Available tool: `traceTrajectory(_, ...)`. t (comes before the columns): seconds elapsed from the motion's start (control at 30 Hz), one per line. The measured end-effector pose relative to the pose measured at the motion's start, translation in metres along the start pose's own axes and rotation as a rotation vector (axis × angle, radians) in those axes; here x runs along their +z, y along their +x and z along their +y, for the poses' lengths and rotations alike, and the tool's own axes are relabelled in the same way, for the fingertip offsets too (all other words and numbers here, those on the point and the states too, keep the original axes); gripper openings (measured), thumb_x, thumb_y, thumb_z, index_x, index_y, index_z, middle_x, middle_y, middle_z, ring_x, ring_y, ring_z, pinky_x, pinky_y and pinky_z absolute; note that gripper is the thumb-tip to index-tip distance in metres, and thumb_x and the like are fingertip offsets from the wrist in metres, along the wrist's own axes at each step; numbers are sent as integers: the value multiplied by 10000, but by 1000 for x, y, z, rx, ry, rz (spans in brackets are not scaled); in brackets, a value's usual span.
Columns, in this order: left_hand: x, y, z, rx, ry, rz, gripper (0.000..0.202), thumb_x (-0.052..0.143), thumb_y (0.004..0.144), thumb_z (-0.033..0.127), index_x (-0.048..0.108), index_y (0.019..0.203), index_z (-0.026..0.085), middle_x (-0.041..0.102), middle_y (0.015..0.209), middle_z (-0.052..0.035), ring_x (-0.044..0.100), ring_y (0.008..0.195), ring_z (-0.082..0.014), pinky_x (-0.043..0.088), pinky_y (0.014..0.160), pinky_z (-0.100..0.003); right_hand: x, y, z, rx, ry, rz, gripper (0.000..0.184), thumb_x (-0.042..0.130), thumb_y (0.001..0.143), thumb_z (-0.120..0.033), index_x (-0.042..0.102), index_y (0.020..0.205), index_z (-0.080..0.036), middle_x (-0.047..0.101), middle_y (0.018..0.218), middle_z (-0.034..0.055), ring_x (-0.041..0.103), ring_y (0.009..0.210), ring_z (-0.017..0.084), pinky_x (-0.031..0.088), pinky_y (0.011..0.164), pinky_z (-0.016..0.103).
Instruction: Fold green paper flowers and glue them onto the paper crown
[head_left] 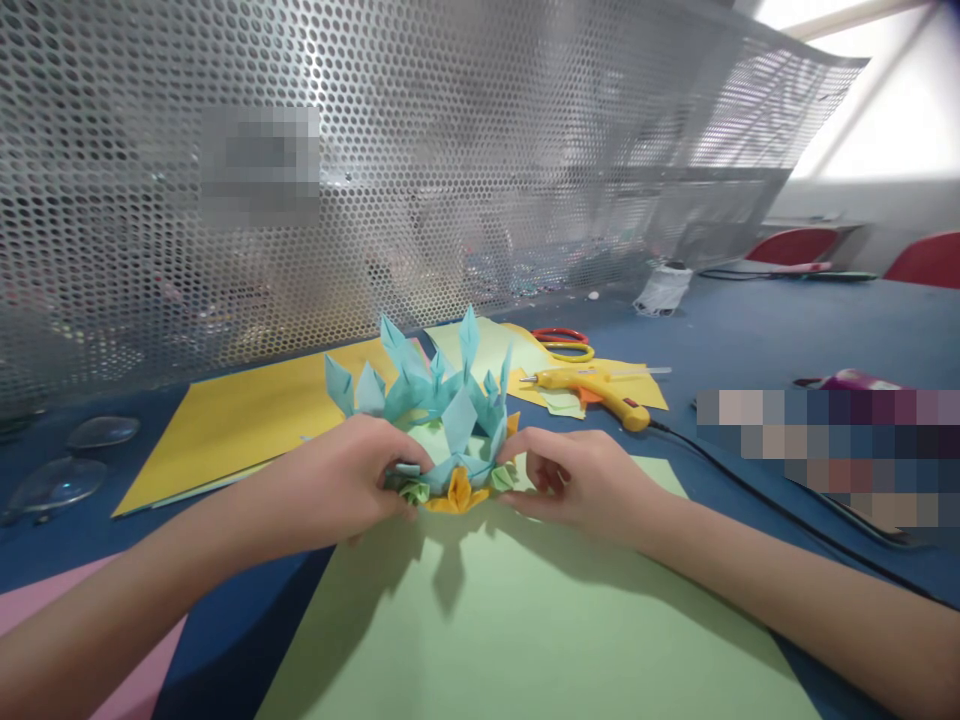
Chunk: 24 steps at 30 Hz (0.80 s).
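A ring-shaped paper crown [459, 415] stands over a large light green sheet [525, 620]. Pale blue folded points rise around it, and orange and green folded pieces sit along its near lower edge. My left hand [360, 475] pinches the crown's left side between thumb and fingers. On the opposite side my right hand [574, 480] grips the rim near a small green folded piece, thumb and forefinger closed on it. The crown's far underside and some of my left fingertips are hidden.
Behind the crown lie yellow paper [247, 410], scissors [562, 343] and a yellow glue gun [592, 385], its cord trailing right. Eyeglasses [64, 480] rest at left, pink paper [142, 660] nearer me. A perforated metal screen [420, 150] closes off the back.
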<state>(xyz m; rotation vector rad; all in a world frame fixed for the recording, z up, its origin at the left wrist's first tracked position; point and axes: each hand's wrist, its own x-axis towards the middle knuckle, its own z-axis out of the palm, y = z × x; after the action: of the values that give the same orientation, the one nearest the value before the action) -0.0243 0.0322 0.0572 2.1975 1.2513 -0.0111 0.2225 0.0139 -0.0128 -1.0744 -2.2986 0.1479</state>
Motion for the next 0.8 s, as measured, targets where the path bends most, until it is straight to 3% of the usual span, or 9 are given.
traceTrajectory(0.57, 1, 0, -2, -5, 2, -4, 218, 551, 722, 163, 714, 853, 223, 543, 561, 52, 524, 380, -102, 403, 363, -169, 0, 0, -1, -17, -17, 15, 214, 738, 730, -267, 587, 872, -218, 484, 524, -103, 454, 410, 62, 317, 437, 166)
traceTrajectory(0.8, 1, -3, 2, -3, 5, 11, 214, 544, 725, 181, 712, 854, 215, 512, 534, 57, 507, 374, -106, 403, 371, -183, -1, 0, -2, -110, -26, 146, 248, 687, 789, -350, 502, 899, -228, 486, 546, -106, 445, 396, 64, 317, 408, 177)
